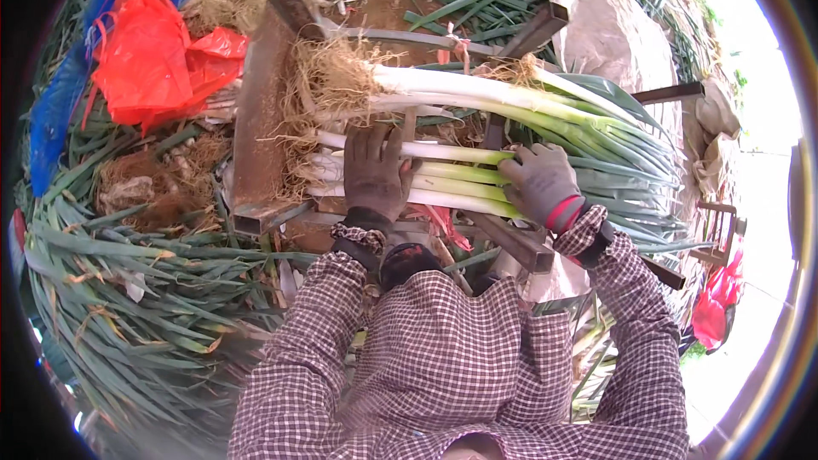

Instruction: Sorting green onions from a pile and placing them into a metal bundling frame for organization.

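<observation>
Several long green onions (477,90) lie across a metal frame (264,111), their hairy roots (336,77) to the left and green leaves to the right. My left hand (375,169), in a dark, soiled glove, lies over the white stalks near the roots, fingers stretched out and thumb apart. My right hand (542,181), in a grey glove with a red cuff edge, has its fingers curled over the nearer green onions (464,187) where white turns to green. The undersides of these stalks are hidden by my hands.
Red plastic bags (149,55) and a blue sheet (53,123) are at the far left. A heap of green onion leaves (128,281) spreads at the near left. Metal bars (669,93) jut out on the right. A pale sack (609,21) lies behind the frame.
</observation>
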Motion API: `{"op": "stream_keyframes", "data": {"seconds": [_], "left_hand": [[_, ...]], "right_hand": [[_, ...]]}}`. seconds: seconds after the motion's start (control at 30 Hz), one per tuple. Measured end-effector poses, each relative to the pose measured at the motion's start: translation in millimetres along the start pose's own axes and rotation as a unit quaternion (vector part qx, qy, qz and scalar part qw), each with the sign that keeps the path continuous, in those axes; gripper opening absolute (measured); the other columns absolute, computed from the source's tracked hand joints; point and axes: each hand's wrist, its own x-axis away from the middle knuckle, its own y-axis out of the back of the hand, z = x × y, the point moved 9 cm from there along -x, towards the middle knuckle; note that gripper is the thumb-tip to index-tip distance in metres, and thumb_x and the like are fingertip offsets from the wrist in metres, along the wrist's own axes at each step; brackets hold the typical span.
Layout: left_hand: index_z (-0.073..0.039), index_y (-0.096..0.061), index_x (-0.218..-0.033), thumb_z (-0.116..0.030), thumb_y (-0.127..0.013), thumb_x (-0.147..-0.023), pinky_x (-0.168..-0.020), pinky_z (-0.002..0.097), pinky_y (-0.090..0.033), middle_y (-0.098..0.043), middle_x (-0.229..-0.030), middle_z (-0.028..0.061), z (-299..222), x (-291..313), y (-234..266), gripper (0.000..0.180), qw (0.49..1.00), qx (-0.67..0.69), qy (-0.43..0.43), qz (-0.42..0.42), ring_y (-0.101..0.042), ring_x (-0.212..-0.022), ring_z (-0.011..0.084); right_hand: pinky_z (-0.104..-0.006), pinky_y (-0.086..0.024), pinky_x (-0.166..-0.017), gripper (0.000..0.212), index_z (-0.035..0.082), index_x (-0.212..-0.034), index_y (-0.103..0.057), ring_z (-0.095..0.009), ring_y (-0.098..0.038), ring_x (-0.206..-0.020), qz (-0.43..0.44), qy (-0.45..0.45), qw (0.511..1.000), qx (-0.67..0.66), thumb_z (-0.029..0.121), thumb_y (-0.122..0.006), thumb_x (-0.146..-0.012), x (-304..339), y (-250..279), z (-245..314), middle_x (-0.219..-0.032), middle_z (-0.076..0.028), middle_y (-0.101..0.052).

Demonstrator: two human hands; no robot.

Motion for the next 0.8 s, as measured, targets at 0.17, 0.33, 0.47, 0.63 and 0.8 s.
{"op": "stream_keyframes", "data": {"seconds": [0.17,0.33,0.47,0.63,0.8], "left_hand": [[-0.006,-0.051,-0.118,-0.02,-0.067,-0.073,-0.105,0.0528,-0.028,-0.046,-0.119,0.0156,1,0,0,0.05,0.999,0.027,0.012,-0.011,-0.041,-0.114,0.0366],[-0.006,-0.051,-0.119,-0.022,-0.067,-0.073,-0.108,0.0527,-0.025,-0.047,-0.119,0.0157,0,0,0,0.051,1.0,0.019,0.003,0.001,-0.042,-0.115,0.036],[-0.006,-0.054,-0.113,-0.024,-0.067,-0.073,-0.105,0.051,-0.029,-0.051,-0.112,0.0156,-10,-9,11,0.045,0.999,-0.005,-0.015,-0.032,-0.045,-0.11,0.0357],[-0.007,-0.056,-0.1,-0.023,-0.064,-0.077,-0.094,0.0467,-0.036,-0.055,-0.097,0.0139,4,-11,3,0.029,0.999,0.009,-0.032,0.014,-0.048,-0.098,0.0333],[-0.006,-0.057,-0.093,-0.024,-0.064,-0.077,-0.097,0.0456,-0.034,-0.056,-0.092,0.0115,3,-9,-11,0.025,0.998,-0.014,-0.009,0.066,-0.049,-0.096,0.0302]], "right_hand": [[-0.0413,-0.044,-0.077,0.024,0.013,-0.09,-0.063,-0.025,-0.06,-0.087,0.098,-0.029,0.994,-0.036,0.027,-0.066,-0.071,-5,-10,-8,-0.085,-0.008,-0.06],[-0.0392,-0.046,-0.069,0.021,0.014,-0.086,-0.058,-0.026,-0.061,-0.078,-0.023,-0.023,0.999,-0.025,0.02,-0.067,-0.069,5,-9,-5,-0.081,-0.007,-0.058],[-0.0415,-0.049,-0.065,0.019,0.014,-0.086,-0.056,-0.028,-0.062,-0.076,-0.043,-0.1,0.994,-0.025,0.019,-0.067,-0.07,3,-20,-22,-0.082,-0.009,-0.058],[-0.0414,-0.05,-0.069,0.025,0.012,-0.094,-0.058,-0.032,-0.062,-0.081,0.019,-0.081,0.987,-0.138,0.024,-0.068,-0.074,2,-28,-29,-0.087,-0.01,-0.06],[-0.0392,-0.05,-0.07,0.023,0.01,-0.094,-0.063,-0.031,-0.062,-0.079,0.016,-0.039,0.953,-0.298,0.024,-0.067,-0.076,3,-20,-41,-0.085,-0.011,-0.062]]}}
